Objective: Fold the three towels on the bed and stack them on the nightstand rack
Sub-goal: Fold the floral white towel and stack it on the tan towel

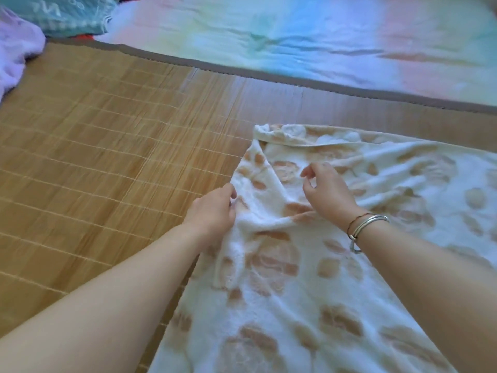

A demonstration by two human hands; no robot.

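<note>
A white towel with orange flower print (309, 278) lies spread on the bamboo mat (107, 162), filling the lower right of the head view. Its far left corner is rumpled and partly turned over. My left hand (215, 211) pinches the towel's left edge near that corner. My right hand (326, 189), bangles on its wrist, hovers just over the rumpled cloth with thumb and fingers curled apart, holding nothing that I can see. A lilac towel (16, 47) lies bunched at the far left edge. A teal towel (72, 14) sits crumpled at the top left.
A pastel rainbow sheet (322, 41) covers the bed beyond the mat's brown border (242, 71). Bare mat stretches across the left and middle. The nightstand rack is out of view.
</note>
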